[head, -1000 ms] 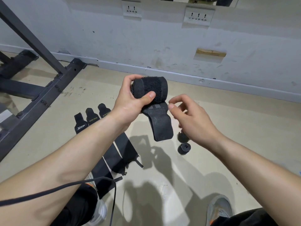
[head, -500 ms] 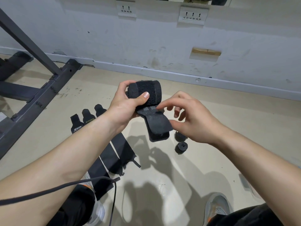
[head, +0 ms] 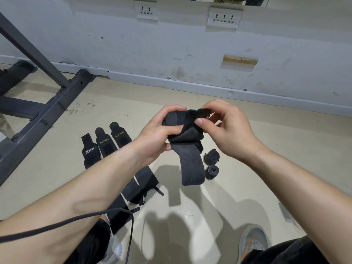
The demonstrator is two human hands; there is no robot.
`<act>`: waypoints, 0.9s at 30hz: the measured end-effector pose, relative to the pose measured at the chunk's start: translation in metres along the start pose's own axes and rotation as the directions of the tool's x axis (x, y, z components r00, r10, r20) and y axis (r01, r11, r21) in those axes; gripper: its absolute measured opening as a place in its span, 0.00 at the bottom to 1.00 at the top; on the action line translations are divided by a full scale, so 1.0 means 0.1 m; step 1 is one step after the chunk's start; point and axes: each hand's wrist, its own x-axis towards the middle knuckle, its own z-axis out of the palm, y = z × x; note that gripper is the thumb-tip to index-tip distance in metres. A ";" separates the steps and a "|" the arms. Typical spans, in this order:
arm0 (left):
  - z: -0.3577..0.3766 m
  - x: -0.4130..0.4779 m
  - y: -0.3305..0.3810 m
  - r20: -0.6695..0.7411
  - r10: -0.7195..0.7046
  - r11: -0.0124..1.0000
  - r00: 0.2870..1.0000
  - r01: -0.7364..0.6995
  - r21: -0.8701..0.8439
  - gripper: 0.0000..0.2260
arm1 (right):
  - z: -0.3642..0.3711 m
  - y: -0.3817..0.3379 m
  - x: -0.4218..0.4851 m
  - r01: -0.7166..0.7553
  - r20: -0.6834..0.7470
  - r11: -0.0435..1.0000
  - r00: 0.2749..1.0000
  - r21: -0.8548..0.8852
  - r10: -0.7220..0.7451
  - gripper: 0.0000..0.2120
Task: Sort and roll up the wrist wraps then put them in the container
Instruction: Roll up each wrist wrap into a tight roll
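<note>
We look down on a pale beige floor point(head: 285, 145), scuffed with dark marks near a dark metal frame point(head: 47, 115) on the left, one of its bars rising at a slant. Ahead stands a grey-white wall point(head: 171, 44), stained and chipped, with a light baseboard point(head: 190, 86) along its foot. High on it sit two socket plates point(head: 223, 17), and we see a bare wooden patch point(head: 240, 60) below the right one. Soft shadows point(head: 190, 225) fall across the floor near us.

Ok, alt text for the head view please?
The left hand and right hand grip a half-rolled black fabric wrist wrap, its tail hanging, above a beige floor. Three flat black wraps lie left of it, two rolled black wraps right.
</note>
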 end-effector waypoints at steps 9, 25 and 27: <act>0.08 -0.04 0.03 -0.004 0.022 0.999 1.000 -0.022 0.033 0.20 | 0.03 0.05 0.00 -0.073 -0.067 0.997 0.995 0.016 0.073 0.07; 0.19 -0.11 -0.08 -0.029 0.140 0.982 0.990 -0.135 0.132 0.14 | 0.17 0.07 -0.04 -0.166 -0.158 0.986 0.974 -0.003 0.164 0.12; 0.19 -0.12 -0.08 -0.021 0.143 0.982 0.989 -0.140 0.126 0.16 | 0.17 0.07 -0.03 -0.180 -0.150 0.984 0.973 -0.001 0.178 0.12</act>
